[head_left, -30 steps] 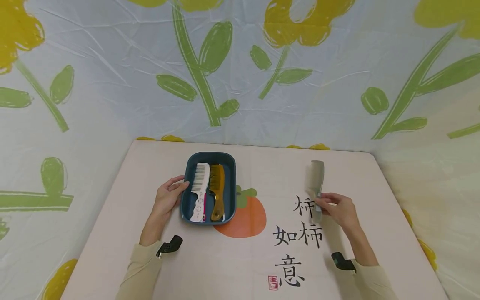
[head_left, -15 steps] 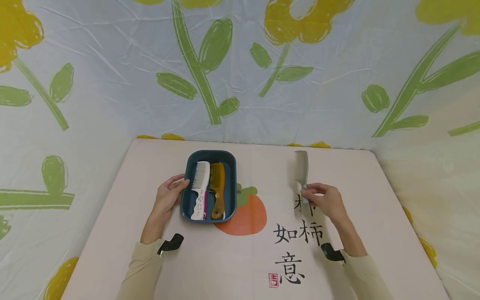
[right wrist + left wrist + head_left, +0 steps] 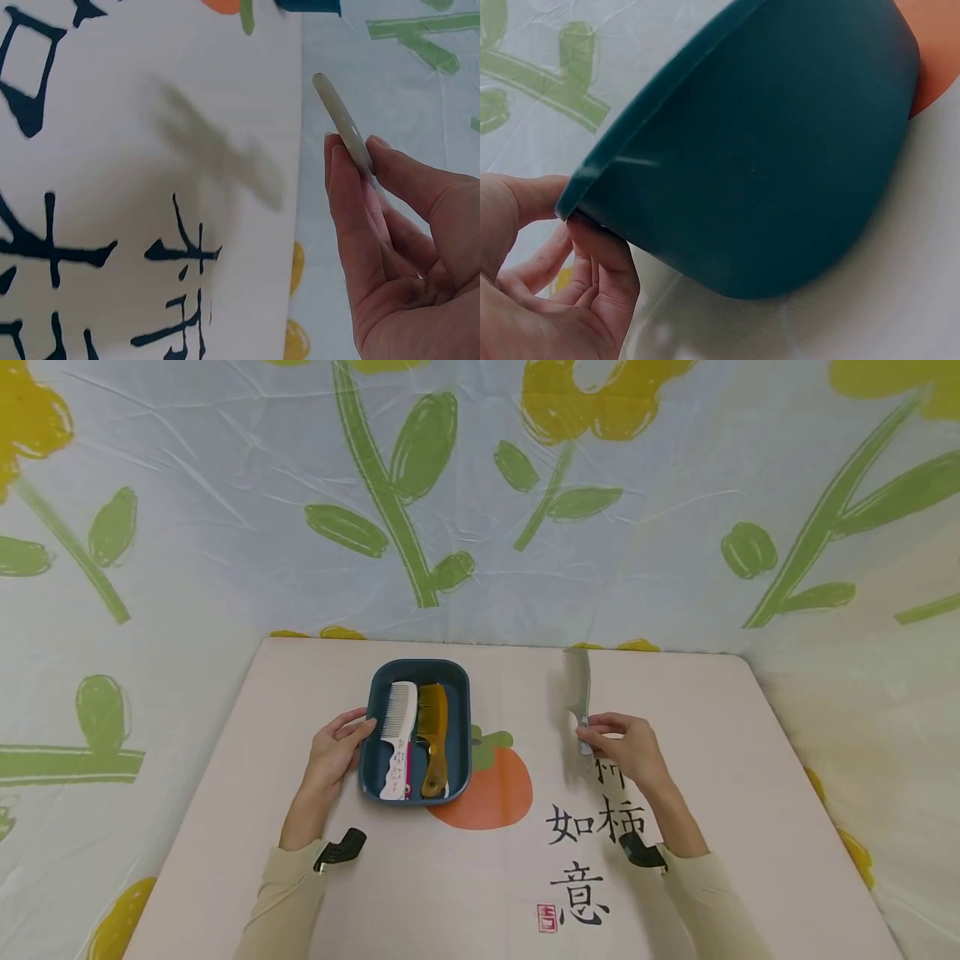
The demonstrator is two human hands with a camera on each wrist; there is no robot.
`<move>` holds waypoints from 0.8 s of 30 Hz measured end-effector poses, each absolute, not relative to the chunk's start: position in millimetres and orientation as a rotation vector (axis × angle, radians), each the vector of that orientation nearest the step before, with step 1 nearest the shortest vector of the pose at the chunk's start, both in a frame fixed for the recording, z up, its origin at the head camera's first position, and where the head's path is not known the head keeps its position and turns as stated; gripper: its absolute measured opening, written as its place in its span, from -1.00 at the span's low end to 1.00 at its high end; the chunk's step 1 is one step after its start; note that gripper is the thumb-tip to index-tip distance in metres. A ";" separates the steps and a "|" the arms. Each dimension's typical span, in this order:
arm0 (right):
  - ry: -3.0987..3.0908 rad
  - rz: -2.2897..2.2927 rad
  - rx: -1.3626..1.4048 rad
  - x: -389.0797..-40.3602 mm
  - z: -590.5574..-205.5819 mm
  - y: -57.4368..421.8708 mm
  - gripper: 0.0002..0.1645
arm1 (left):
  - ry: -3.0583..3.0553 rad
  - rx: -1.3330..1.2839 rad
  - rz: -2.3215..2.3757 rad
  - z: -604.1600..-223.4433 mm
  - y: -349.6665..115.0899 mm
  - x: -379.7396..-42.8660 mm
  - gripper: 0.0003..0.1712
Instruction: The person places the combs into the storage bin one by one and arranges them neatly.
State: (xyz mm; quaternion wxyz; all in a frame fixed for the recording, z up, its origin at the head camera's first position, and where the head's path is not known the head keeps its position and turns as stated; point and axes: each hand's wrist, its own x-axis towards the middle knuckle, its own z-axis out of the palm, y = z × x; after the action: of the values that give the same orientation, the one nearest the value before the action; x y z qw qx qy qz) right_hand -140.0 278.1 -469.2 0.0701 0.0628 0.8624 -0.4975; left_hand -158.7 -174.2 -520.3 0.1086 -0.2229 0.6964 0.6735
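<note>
The right hand point(image 3: 626, 753) pinches a grey-green comb point(image 3: 578, 689) by its handle, raised above the surface point(image 3: 720, 760), teeth end pointing away. The left hand point(image 3: 335, 752) rests with relaxed fingers against the blue tray point(image 3: 459, 727), which holds a white comb point(image 3: 397, 735) and an amber comb point(image 3: 432, 735).

A pale grey-green plastic comb point(image 3: 577, 687) is held above the table by its handle, standing nearly upright, well apart from the dark teal oval plastic tray point(image 3: 459, 731) which holds two combs.

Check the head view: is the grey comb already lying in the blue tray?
No, the right hand holds the grey comb clear of the blue tray.
</note>
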 end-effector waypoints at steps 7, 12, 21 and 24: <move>2.594 -1.495 0.170 -143.8 -467.1 263.8 -0.47 | 2.060 -0.652 1.967 -520.0 -174.7 -157.8 -0.36; 2.562 -1.532 0.162 -146.8 -465.8 253.4 -0.48 | 2.052 -0.656 1.975 -520.3 -174.8 -157.6 -0.39; 2.523 -1.583 0.125 -149.3 -463.1 232.3 -0.53 | 2.054 -0.647 1.974 -519.8 -173.9 -157.2 -0.41; 2.503 -1.614 0.097 -150.6 -463.5 225.4 -0.53 | 2.050 -0.648 1.974 -519.8 -174.2 -157.1 -0.41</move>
State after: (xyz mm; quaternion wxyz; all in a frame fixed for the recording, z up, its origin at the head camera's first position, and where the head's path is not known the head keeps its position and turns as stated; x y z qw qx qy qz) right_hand -150.6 225.4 -463.5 0.0807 0.0325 0.8373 -0.5398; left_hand -157.1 -174.2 -519.8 0.1111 -0.2205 0.6981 0.6721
